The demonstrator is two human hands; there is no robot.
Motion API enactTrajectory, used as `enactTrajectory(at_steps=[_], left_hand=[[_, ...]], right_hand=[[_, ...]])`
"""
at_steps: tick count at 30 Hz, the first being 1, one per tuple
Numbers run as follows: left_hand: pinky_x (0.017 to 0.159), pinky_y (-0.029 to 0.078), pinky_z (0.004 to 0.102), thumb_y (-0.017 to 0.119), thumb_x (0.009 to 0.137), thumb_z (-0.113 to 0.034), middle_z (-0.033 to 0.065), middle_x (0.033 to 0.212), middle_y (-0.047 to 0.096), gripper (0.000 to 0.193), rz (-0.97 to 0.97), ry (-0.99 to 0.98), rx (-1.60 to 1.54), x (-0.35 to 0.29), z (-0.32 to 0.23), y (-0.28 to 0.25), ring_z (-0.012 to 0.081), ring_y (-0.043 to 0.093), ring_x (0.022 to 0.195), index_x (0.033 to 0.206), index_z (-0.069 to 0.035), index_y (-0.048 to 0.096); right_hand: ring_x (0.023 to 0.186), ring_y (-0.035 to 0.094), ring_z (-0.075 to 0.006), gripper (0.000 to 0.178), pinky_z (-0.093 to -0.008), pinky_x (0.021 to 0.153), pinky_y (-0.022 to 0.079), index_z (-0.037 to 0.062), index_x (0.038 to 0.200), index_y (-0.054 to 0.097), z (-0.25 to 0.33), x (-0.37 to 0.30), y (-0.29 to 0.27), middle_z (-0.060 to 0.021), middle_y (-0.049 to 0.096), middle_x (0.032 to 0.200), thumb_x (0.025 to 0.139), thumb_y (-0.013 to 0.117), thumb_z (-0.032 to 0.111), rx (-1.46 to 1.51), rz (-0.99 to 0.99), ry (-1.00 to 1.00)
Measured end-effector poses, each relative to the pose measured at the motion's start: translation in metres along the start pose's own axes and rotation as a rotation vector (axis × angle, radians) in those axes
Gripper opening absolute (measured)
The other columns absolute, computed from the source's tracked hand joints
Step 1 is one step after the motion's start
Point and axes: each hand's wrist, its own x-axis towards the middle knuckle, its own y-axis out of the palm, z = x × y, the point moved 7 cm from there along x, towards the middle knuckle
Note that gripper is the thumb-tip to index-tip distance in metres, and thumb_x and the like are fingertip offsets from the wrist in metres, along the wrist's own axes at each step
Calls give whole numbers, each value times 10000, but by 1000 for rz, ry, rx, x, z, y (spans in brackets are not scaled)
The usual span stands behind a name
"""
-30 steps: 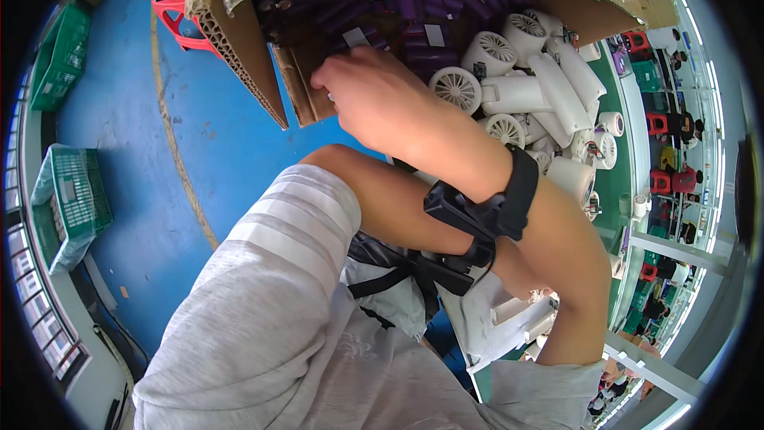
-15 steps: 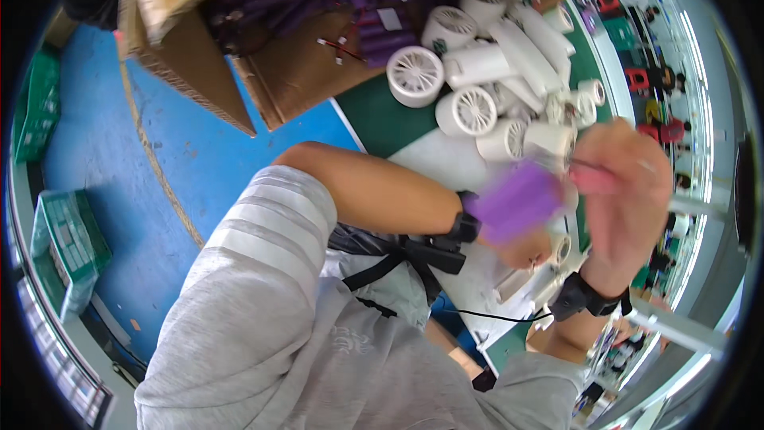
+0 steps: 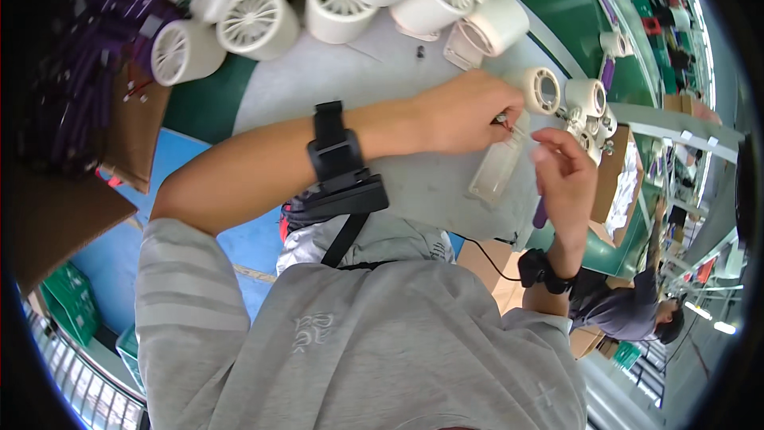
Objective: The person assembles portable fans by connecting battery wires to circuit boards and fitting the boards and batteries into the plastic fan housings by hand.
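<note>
One smooth, oblong shell (image 3: 494, 172) adjoins the pinched left hand (image 3: 471, 112); whether the right hand (image 3: 570, 177) grips is unclear.

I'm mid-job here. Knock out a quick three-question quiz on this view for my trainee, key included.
1. True or false: only one of the person's wrists wears a black strap.
2. Choose: what colour is the small piece showing beside the right hand?
A) green
B) purple
C) red
3. Fill the gap: the cardboard box filled with purple packs is on the person's ____ side.

Key
1. False; a black strap is on each wrist.
2. B
3. left
</note>
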Motion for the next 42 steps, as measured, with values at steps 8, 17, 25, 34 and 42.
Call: enactTrajectory(at_steps=[8, 17, 25, 34, 42], left_hand=[[648, 457, 426, 679, 768, -27, 149, 792, 604, 157, -50, -110, -4, -5, -7, -6, 339, 593, 744, 872, -23, 561], [621, 492, 320, 683, 776, 48, 93, 868, 631, 273, -58, -231, -103, -8, -4, -8, 224, 629, 737, 1010, -54, 584], [620, 508, 291, 674, 778, 67, 79, 891, 651, 301, 14, -324, -49, -9, -3, -8, 200, 648, 725, 1040, -54, 588], [611, 508, 272, 665, 750, 100, 70, 871, 646, 298, 6, -348, -20, -8, -4, -9, 193, 643, 721, 1015, -33, 636], [602, 510, 262, 675, 677, 132, 96, 927, 648, 294, 30, -198, 69, -4, -13, -15, 199, 663, 738, 909, -49, 697]], right_hand=[[528, 419, -28, 347, -196, 468, 326, 51, 1042, 608, -9, 10, 16, -13, 562, 768, 737, 754, -29, -201, 63, -72], [540, 472, -76, 267, -217, 467, 362, 21, 959, 669, 18, 16, 12, -51, 589, 856, 718, 772, -28, -309, -93, -477], [605, 593, -163, 187, -274, 490, 454, 22, 836, 696, 16, 15, 16, -75, 601, 785, 684, 803, 3, -243, -104, -532], [583, 572, -199, 187, -299, 478, 436, 10, 761, 657, 15, 17, 23, -65, 572, 723, 630, 785, -29, -211, -44, -580], [588, 564, -207, 202, -310, 472, 427, 25, 736, 650, 18, 16, 25, -54, 553, 703, 577, 753, -43, -215, -20, -618]])
